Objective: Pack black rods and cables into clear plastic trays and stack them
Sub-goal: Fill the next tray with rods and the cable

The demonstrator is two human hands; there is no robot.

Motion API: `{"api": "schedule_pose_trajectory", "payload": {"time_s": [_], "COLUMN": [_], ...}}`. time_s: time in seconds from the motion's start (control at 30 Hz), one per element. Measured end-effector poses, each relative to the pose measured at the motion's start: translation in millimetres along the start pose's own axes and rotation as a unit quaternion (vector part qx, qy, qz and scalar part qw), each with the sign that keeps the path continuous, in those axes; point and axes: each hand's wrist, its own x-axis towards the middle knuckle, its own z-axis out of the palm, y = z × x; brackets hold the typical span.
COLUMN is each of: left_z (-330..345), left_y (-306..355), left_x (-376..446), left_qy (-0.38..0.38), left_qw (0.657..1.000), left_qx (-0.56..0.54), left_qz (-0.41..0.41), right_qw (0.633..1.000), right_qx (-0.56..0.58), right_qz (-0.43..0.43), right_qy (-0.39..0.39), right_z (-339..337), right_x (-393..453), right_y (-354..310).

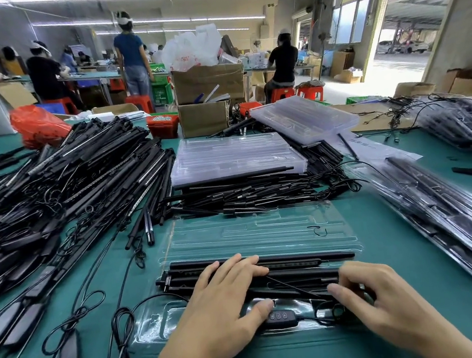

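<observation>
Two bare hands work nearest the camera over a clear moulded plastic tray point(258, 232) lying flat on the green table point(380, 215). Left hand point(223, 307) lies spread with straight fingers pressing down on the long black rods point(297, 260) seated in the tray's near channels, its thumb beside a black inline controller with three buttons point(278, 316). Right hand point(387, 303) has its fingers curled, its grip pinching the thin black cable point(332, 312) at the tray's near right corner. Left of the tray sprawls a large heap of loose black rods and cables point(62, 187); behind it sit a stack of empty clear trays point(235, 155) and, to the right, filled trays point(444, 208). Beyond are brown cardboard boxes point(207, 82), red stools and seated workers in a workshop lit by tube lights. No writing is legible.
</observation>
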Motion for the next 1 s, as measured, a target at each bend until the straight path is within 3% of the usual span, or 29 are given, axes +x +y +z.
{"api": "schedule_pose_trajectory", "payload": {"time_s": [0.37, 0.53, 1.0], "left_z": [0.8, 0.2, 0.4], "left_y": [-2.1, -2.3, 0.6], "left_x": [1.7, 2.7, 2.5], "left_qy": [-0.001, 0.0, -0.002], "left_qw": [1.0, 1.0, 1.0], "left_qx": [-0.006, -0.006, 0.001], "left_qz": [-0.002, -0.002, -0.008], "right_qw": [0.997, 0.999, 0.999], "right_qx": [0.039, -0.022, -0.013], "right_qz": [0.07, 0.047, 0.048], "right_qy": [-0.01, 0.008, -0.004], "right_z": [2.0, 3.6, 7.2], "right_x": [0.0, 0.6, -5.5], "right_y": [3.1, 7.1, 10.7]}}
